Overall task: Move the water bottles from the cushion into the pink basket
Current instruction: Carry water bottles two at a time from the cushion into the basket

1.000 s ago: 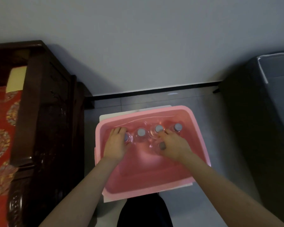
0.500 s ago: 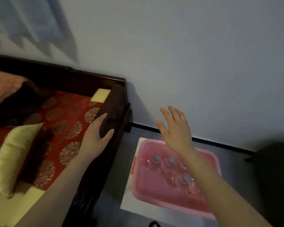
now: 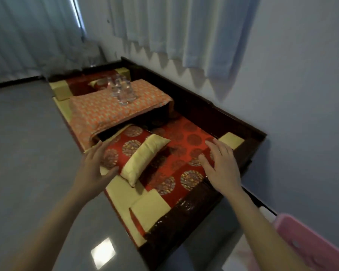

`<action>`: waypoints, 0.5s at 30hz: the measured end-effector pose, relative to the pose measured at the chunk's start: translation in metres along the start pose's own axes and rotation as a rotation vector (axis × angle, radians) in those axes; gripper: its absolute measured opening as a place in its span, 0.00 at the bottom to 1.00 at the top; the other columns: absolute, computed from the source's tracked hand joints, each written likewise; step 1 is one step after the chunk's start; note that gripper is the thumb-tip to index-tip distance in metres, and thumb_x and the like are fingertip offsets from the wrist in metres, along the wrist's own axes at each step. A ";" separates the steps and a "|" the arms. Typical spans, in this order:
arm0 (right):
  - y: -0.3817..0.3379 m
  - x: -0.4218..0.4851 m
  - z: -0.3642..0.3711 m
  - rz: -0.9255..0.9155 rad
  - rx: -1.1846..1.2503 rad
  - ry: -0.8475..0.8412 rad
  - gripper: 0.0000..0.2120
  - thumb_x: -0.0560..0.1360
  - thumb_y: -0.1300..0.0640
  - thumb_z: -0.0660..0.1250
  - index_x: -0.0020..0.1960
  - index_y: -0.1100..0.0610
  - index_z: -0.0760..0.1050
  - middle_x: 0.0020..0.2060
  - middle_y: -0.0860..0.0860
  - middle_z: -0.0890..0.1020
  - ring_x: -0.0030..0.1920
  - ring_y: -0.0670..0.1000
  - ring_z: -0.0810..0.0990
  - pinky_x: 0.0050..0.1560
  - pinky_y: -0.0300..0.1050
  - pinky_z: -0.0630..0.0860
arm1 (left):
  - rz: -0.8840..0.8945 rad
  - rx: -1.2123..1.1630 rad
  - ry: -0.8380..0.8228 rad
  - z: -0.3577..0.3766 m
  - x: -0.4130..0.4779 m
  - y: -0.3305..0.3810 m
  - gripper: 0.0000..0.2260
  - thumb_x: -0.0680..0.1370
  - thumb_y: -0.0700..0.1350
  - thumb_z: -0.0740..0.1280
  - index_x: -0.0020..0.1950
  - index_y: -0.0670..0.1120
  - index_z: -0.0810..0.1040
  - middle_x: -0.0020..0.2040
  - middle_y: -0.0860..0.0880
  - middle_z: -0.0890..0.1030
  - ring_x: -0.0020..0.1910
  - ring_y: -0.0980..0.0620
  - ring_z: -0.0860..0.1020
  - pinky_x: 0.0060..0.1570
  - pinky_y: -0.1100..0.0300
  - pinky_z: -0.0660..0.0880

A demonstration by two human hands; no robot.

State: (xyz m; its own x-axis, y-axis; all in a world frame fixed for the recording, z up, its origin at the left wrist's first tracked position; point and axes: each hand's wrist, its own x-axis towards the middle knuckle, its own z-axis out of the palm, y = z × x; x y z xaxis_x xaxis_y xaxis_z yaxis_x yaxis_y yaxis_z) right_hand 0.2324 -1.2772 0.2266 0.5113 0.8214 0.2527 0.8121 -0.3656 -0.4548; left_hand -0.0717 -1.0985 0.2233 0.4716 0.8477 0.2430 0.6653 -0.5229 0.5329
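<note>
Water bottles (image 3: 123, 91): a tight cluster of clear ones standing upright in the upper centre of the frame, on top of the orange patterned cushion (image 3: 106, 112); too blurred to count. Pink basket (image 3: 309, 241): only a corner shows at the lower right edge, on the floor well apart from the bottles, contents out of view. Left hand (image 3: 93, 171), lower left of centre: palm turned sideways, fingers straight and close together, thumb splayed out, holding nothing, at the near edge of the bench just beside the yellow pillow (image 3: 145, 159). Right hand (image 3: 222, 171), right of centre: palm down, fingers straight and slightly spread, holding nothing, over the red medallion mat (image 3: 184, 137); cannot tell whether it touches the fabric. Both hands are far from the bottles. The yellow pillow lies tilted on the red mat between the two hands. The dark wooden bench frame (image 3: 213, 112) runs along the grey-blue wall (image 3: 301, 75) on the right. Pale curtains (image 3: 174, 26) hang across the top of the frame. Grey floor (image 3: 24, 143) fills the left side, with a bright square reflection near the bottom centre.
</note>
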 end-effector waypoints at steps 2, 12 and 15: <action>-0.037 0.006 0.023 -0.020 0.034 -0.020 0.27 0.79 0.39 0.55 0.74 0.49 0.63 0.75 0.50 0.63 0.76 0.51 0.56 0.74 0.53 0.59 | -0.031 -0.001 0.020 -0.027 -0.012 -0.041 0.35 0.69 0.45 0.76 0.73 0.45 0.65 0.71 0.40 0.69 0.68 0.39 0.67 0.65 0.43 0.65; -0.163 0.065 0.120 -0.148 0.059 -0.118 0.24 0.78 0.43 0.59 0.70 0.52 0.69 0.73 0.51 0.67 0.74 0.52 0.59 0.72 0.52 0.59 | -0.318 -0.142 0.120 -0.094 -0.006 -0.171 0.29 0.72 0.42 0.74 0.71 0.45 0.68 0.68 0.44 0.73 0.64 0.46 0.74 0.60 0.48 0.72; -0.180 0.101 0.149 -0.151 0.074 -0.103 0.22 0.78 0.44 0.60 0.68 0.52 0.71 0.72 0.52 0.69 0.74 0.55 0.61 0.72 0.54 0.60 | -0.355 -0.193 0.135 -0.096 0.024 -0.200 0.27 0.72 0.42 0.73 0.70 0.45 0.69 0.68 0.46 0.74 0.63 0.47 0.75 0.58 0.51 0.73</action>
State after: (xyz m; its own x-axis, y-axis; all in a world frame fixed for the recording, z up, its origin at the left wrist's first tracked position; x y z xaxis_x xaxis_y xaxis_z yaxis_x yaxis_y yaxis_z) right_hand 0.0956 -1.0633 0.2066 0.3510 0.9063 0.2355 0.8525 -0.2052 -0.4809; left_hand -0.2496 -0.9652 0.2004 0.1441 0.9829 0.1145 0.6457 -0.1811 0.7418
